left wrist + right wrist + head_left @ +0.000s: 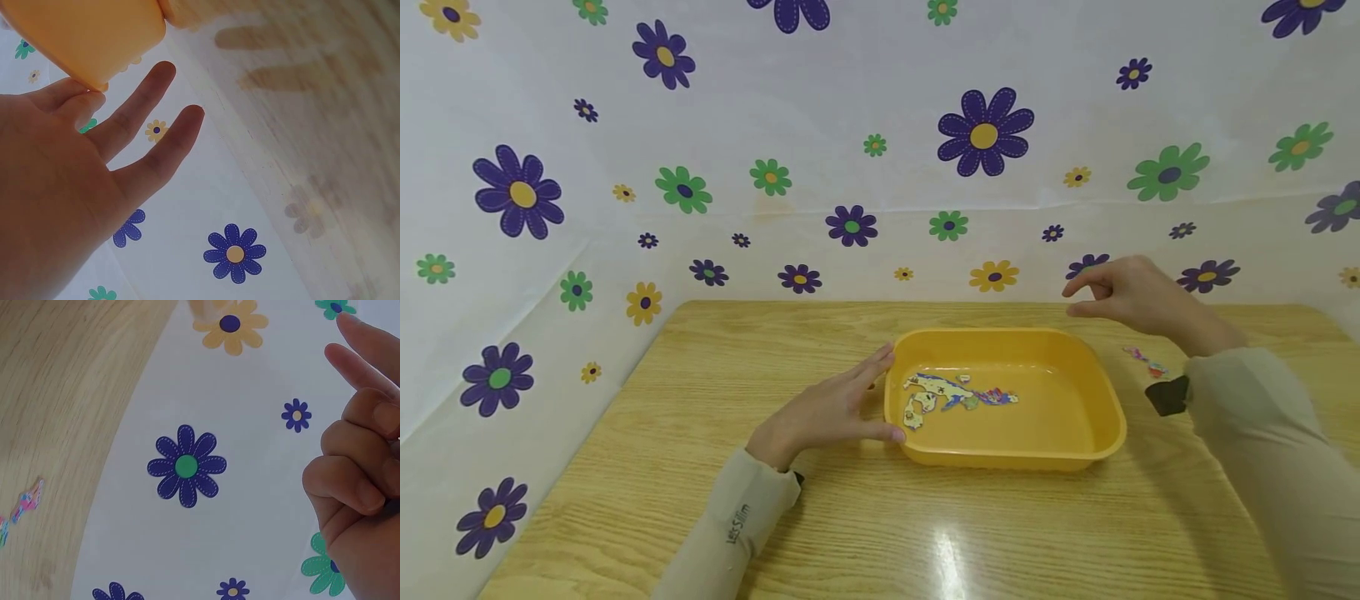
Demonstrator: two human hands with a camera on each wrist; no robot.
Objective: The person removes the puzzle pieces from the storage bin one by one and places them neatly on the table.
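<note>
In the head view my left hand (827, 417) touches the left end of a yellow plastic basin (1007, 460), its thumb at the near corner and its fingers along the rim. The left wrist view shows two of that hand's fingers stretched out beside the basin (119, 37). Inside the basin lie several flat, irregular printed pieces (943, 386), cream with blue edges, some of them brightly coloured. My right hand (1138, 292) is raised beyond the basin's far right corner. Its thumb and index finger are held apart with nothing visible between them, the other fingers curled (350, 456).
Small colourful pieces (1146, 362) lie on the wooden table (700, 375), right of the basin and near the right sleeve; they also show at the right wrist view's left edge (26, 501). A white flower-printed sheet (850, 125) hangs behind the table and along its left side.
</note>
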